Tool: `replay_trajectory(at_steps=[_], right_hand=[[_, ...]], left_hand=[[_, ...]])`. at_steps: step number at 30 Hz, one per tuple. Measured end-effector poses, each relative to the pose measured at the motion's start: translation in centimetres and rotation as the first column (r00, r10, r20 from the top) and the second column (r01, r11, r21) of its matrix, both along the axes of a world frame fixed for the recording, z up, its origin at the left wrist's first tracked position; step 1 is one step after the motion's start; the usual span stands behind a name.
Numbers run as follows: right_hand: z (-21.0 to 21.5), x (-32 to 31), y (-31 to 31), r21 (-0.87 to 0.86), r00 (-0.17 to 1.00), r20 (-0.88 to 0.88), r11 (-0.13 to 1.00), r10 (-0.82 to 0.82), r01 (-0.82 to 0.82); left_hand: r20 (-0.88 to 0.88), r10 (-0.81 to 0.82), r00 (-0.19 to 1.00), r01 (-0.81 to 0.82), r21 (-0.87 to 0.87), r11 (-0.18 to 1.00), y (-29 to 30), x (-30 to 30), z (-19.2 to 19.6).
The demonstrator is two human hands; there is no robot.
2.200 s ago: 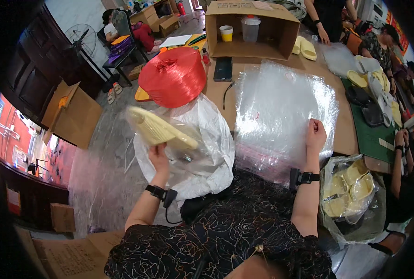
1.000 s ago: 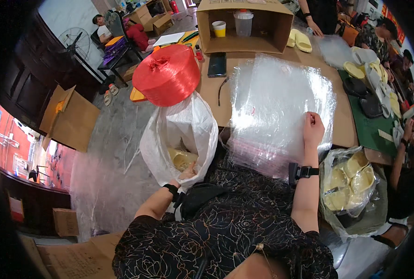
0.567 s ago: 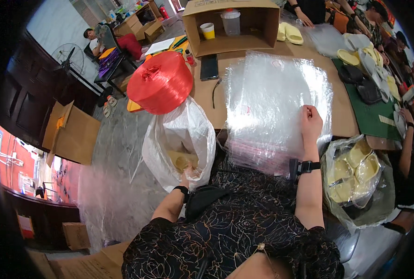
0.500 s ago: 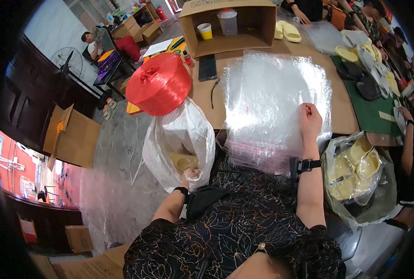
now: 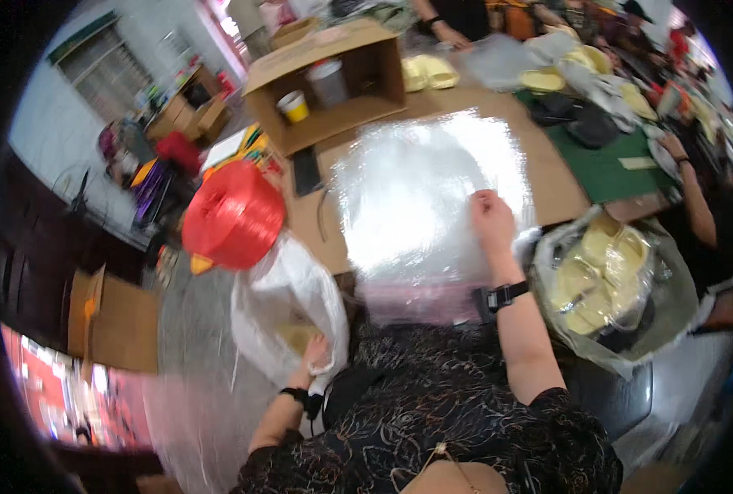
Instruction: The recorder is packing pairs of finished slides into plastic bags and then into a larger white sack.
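My right hand rests over the right side of a stack of clear plastic bags on the table. Its fingers are curled closed; glare and blur hide whatever is between them. Low on the left, my left hand reaches over the rim of a white plastic sack. Motion smears its fingers, so their grip is unclear. Something pale yellow shows inside the sack, beside that hand. A large roll of red plastic twine sits just beyond the sack.
An open cardboard box holding a yellow-white cup and a clear container stands at the back. A dark phone lies before it. At right, a lined bin holds bagged yellow slippers. Beyond a green mat, a co-worker's arm reaches in.
The whole view has shifted and tilted, with table things now further left. My left hand stays at the sack's mouth, and my right hand stays over the bag stack, its fingers curled.
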State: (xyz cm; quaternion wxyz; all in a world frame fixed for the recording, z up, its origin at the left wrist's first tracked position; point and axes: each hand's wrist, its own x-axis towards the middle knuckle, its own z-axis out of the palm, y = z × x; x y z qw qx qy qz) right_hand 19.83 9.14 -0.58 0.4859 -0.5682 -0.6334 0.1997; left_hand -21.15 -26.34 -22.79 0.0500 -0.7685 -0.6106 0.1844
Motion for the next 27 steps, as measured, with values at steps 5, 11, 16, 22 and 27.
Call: replay_trajectory(at_steps=[5, 11, 16, 22, 27], right_hand=[[0.6, 1.4, -0.4, -0.047, 0.999, -0.041, 0.999, 0.016, -0.017], [1.8, -0.7, -0.1, 0.019, 0.997, -0.055, 0.999, 0.05, -0.049], [1.1, 2.2, 0.0, -0.038, 0.999, -0.05, 0.999, -0.015, 0.013], [1.3, 2.3, -0.3, -0.064, 1.0, 0.016, 0.998, -0.019, 0.02], [1.7, -1.2, -0.2, 0.002, 0.995, 0.011, 0.995, 0.101, -0.101]], left_hand=[[0.345, 0.4, 0.849, -0.338, -0.227, 0.913, 4.3, 1.4, 2.6], [0.867, 0.411, 0.281, -0.586, -0.184, 0.789, -0.5, -7.4, 1.3], [0.954, 0.294, 0.054, -0.592, -0.206, 0.779, 3.1, -4.8, 15.7], [0.763, 0.026, 0.646, 0.042, -0.07, 0.997, 0.4, -4.3, 12.7], [0.627, 0.471, 0.62, -0.403, -0.26, 0.878, 1.3, -12.6, 17.7]])
